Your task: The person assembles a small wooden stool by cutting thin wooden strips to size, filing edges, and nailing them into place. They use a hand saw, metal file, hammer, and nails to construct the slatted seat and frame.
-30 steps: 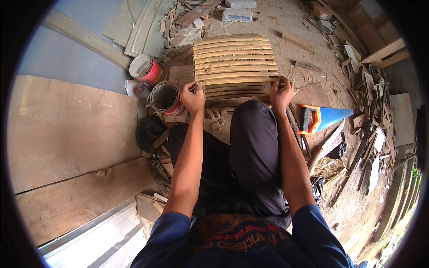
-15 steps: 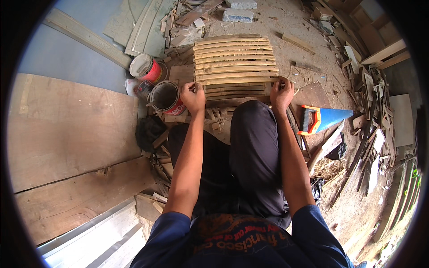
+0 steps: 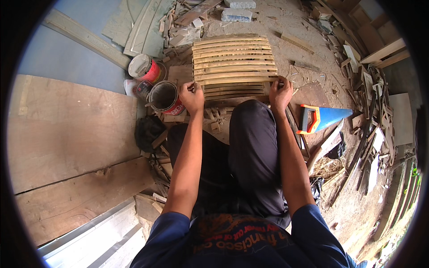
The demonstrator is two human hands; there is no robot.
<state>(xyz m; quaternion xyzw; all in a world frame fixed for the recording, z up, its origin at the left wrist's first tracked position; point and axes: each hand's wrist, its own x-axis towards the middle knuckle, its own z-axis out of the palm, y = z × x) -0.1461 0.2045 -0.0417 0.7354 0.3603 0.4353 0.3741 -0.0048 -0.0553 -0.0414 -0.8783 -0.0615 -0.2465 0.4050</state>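
Note:
In front of my knees lies a slatted wooden rack (image 3: 235,54), its pale narrow strips running left to right with gaps between them. Both my hands pinch the ends of the nearest wooden slat (image 3: 237,81). My left hand (image 3: 192,97) is closed at its left end, fingers curled. At the right end, my right hand (image 3: 281,93) has thumb and fingertips pressed together. Below that slat, darker strips (image 3: 234,90) show in shade. A handsaw (image 3: 325,119) with a blue blade and orange-black handle rests on the floor to the right of my right forearm.
Two paint buckets, an open one (image 3: 164,99) and another (image 3: 144,68), stand left of the rack. Wood offcuts (image 3: 373,102) pile along the right side. Pale blocks (image 3: 237,15) lie at the far end. A large plywood sheet (image 3: 76,129) fills the left.
The whole view shifts very slightly to the left. Both hands keep their places at the slat's ends.

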